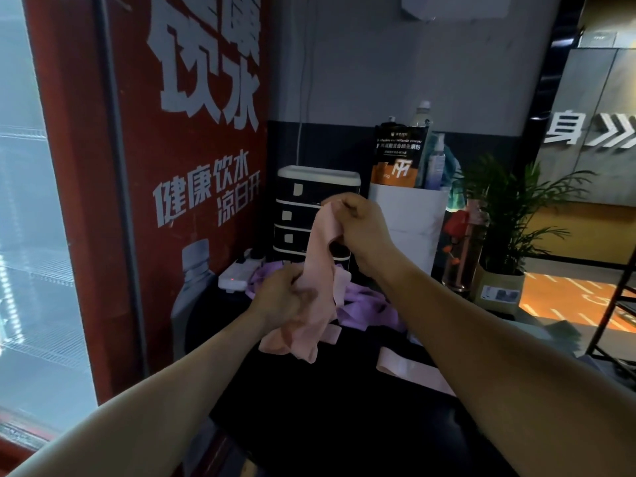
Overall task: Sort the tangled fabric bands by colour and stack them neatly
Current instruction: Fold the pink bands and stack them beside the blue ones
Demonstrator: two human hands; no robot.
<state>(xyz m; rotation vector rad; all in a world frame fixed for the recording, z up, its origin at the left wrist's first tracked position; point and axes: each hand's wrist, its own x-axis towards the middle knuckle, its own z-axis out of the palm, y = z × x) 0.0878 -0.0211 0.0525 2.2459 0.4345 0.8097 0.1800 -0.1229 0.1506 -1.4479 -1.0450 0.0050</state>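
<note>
Above the purple tangle (358, 304), the right hand (358, 228) pinches the top end of a pink band (320, 270), fingers curled tight on the fabric, while the left hand (285, 297) grips the same band lower down, its fingers wrapped round the cloth. Held taut between the two grips, the band hangs almost upright, probably so that its length can slide free of the loops below and be smoothed flat before stacking. Its loose lower end bunches beneath the left hand, nearer the person than the purple tangle, and droops toward the dark tabletop (344, 407); whether it touches the surface I cannot tell.

Nearer still and to the right of the purple tangle, a second pink band (406, 368) lies flat on the tabletop, partly hidden by the right forearm; it looks like the start of a pink stack, which suggests the sorting is at an early stage. Behind the purple tangle stands a small drawer unit (303, 215), with a white power strip (237, 275) to the tangle's left. Beyond and to the right of the purple tangle sits a white container (409, 215) holding a pouch and bottles, and further right a potted plant (509, 208).
</note>
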